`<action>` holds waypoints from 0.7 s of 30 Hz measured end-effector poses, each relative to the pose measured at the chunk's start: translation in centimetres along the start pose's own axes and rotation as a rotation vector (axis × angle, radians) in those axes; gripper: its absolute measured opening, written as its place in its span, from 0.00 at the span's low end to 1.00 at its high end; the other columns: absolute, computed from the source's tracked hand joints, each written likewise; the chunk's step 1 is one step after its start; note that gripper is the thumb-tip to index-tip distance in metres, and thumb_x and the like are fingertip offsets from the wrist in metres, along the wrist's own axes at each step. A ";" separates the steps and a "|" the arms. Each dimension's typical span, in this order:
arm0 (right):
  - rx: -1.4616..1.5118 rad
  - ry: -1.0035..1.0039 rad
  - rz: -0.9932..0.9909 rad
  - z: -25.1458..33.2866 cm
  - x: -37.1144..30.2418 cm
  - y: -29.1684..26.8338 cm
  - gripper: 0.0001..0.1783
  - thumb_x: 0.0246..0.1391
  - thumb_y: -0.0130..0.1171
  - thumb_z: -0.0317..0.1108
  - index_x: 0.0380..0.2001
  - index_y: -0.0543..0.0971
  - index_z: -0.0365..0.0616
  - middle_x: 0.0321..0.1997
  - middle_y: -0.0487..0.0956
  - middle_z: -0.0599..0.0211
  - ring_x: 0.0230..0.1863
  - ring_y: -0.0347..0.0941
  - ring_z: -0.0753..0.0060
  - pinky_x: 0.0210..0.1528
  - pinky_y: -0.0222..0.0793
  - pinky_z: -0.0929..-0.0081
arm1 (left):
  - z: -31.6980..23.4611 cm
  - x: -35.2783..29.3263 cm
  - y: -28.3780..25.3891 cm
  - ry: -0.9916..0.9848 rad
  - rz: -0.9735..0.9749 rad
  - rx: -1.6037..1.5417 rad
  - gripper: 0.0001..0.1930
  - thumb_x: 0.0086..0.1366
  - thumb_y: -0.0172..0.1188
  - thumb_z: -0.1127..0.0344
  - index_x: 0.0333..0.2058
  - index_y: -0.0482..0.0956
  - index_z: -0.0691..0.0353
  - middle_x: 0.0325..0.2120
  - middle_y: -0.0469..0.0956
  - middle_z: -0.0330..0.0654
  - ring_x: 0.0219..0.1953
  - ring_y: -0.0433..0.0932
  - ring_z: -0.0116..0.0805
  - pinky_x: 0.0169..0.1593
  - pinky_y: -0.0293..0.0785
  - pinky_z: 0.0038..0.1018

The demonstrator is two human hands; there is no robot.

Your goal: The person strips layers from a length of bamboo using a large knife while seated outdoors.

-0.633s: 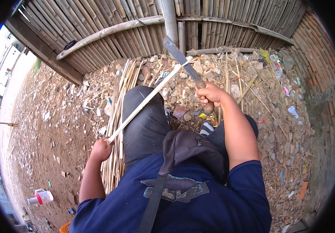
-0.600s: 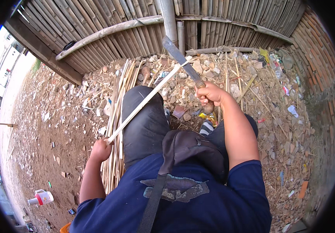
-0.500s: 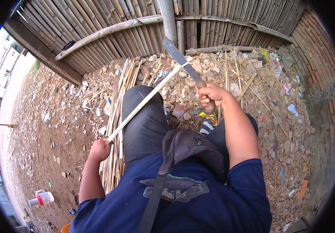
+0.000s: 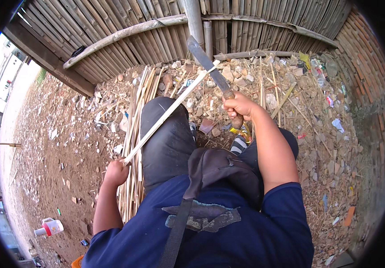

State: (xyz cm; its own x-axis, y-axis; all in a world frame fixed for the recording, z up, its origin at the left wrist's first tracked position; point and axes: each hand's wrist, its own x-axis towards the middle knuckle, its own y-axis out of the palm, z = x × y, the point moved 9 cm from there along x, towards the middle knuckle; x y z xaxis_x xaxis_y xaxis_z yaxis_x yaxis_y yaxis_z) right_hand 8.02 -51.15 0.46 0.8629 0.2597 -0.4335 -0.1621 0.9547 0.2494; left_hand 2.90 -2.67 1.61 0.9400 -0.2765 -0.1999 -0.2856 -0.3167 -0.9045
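Observation:
My left hand is closed around the lower end of a long pale bamboo strip, which slants up to the right across my left thigh. In my right hand is the wooden handle of a machete, its dark blade pointing up and to the left. The strip's far end meets the blade at about its middle; whether the edge is cutting into it is too small to tell. Beside my left leg lies a bundle of similar bamboo strips, partly hidden by the leg and my shirt.
A bamboo wall with a post stands ahead, and a brick wall on the right. Stones, splinters and litter cover the ground. A plastic jug with a red band lies at the lower left. A black bag rests on my lap.
My right hand and the machete have risen slightly, with the blade tip further up. The strip's far end has lifted too, while my left hand has hardly moved.

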 end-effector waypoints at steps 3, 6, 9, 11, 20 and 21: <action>0.053 0.017 0.094 0.9 -0.7 1.0 0.08 0.55 0.57 0.24 0.31 0.68 0.48 0.19 0.64 0.79 0.15 0.59 0.85 0.20 0.58 0.78 | 0.3 0.3 1.1 0.031 -0.010 -0.048 0.13 0.61 0.51 0.67 0.36 0.85 0.64 0.37 0.83 0.57 0.39 0.81 0.61 0.48 0.78 0.48; 0.169 0.052 0.225 0.4 -1.3 1.2 0.08 0.55 0.58 0.24 0.32 0.69 0.48 0.19 0.64 0.79 0.16 0.60 0.84 0.20 0.59 0.76 | 0.2 0.9 1.1 0.019 0.030 -0.032 0.13 0.61 0.51 0.67 0.37 0.85 0.63 0.37 0.83 0.57 0.40 0.81 0.61 0.49 0.77 0.48; 0.296 0.026 0.330 0.6 -1.0 3.0 0.08 0.56 0.58 0.25 0.33 0.69 0.48 0.19 0.65 0.79 0.16 0.61 0.84 0.20 0.59 0.77 | 1.0 1.2 1.2 0.003 0.054 -0.037 0.13 0.62 0.52 0.66 0.38 0.85 0.61 0.37 0.83 0.57 0.40 0.80 0.61 0.49 0.77 0.47; 0.248 -0.050 0.232 1.5 -1.0 4.3 0.08 0.56 0.59 0.26 0.34 0.69 0.47 0.19 0.65 0.80 0.16 0.61 0.86 0.19 0.58 0.81 | 1.2 1.3 1.9 0.006 0.053 -0.031 0.13 0.62 0.53 0.66 0.38 0.85 0.60 0.37 0.83 0.57 0.41 0.80 0.61 0.49 0.77 0.47; -0.484 -0.558 -0.462 7.5 -3.6 -2.4 0.14 0.58 0.65 0.33 0.44 0.75 0.39 0.30 0.76 0.73 0.26 0.69 0.81 0.30 0.68 0.77 | -0.3 1.0 2.1 -0.034 0.054 -0.136 0.12 0.67 0.55 0.63 0.37 0.86 0.62 0.36 0.84 0.56 0.41 0.82 0.57 0.48 0.77 0.43; -0.562 -0.606 -0.492 7.9 -3.9 -2.0 0.17 0.57 0.66 0.36 0.44 0.76 0.38 0.29 0.78 0.70 0.27 0.72 0.77 0.31 0.69 0.74 | -0.5 1.0 2.1 -0.051 0.059 -0.144 0.12 0.65 0.54 0.65 0.37 0.86 0.63 0.36 0.84 0.56 0.41 0.82 0.57 0.48 0.77 0.43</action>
State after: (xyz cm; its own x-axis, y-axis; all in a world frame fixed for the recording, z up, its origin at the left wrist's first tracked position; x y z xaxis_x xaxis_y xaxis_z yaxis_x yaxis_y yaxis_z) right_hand 8.80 -55.23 8.52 0.9706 -0.1571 0.1822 0.2146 0.9076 -0.3609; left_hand 3.18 -4.07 -0.32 0.9281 -0.2531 -0.2732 -0.3608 -0.4288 -0.8283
